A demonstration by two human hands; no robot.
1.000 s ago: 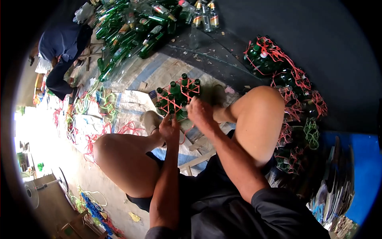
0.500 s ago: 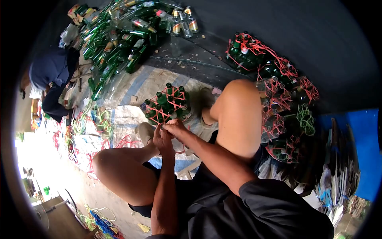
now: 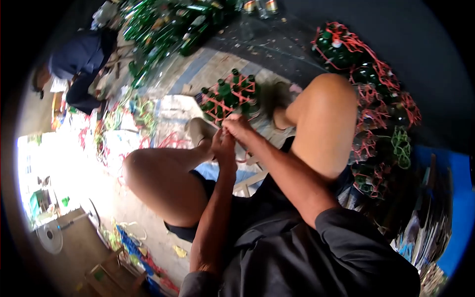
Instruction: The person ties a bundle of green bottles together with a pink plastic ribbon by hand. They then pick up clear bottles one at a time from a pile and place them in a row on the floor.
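Observation:
A bundle of green glass bottles (image 3: 224,90) stands upright on the ground sheet between my feet. Red plastic strapping (image 3: 228,110) criss-crosses around the bottle necks. At the near side of the bundle, my left hand (image 3: 224,147) is closed with its fingertips pinching the strapping. My right hand (image 3: 238,127) is closed beside it, fingers pressed together on the same strapping. The two hands nearly touch, and the exact spot they grip is small and partly hidden by the fingers. A loose strap end hangs below my hands.
A heap of loose green bottles (image 3: 166,29) lies at the upper left. Strapped bottle bundles (image 3: 366,99) line the right side. Another person (image 3: 81,57) bends over at the left. Tangled colored straps (image 3: 111,128) lie on the floor, and a fan (image 3: 50,239) stands lower left.
My view has shifted, so the bundle, hands and knees appear further right and higher. Both hands stay closed together at the strapping on the near side of the bundle.

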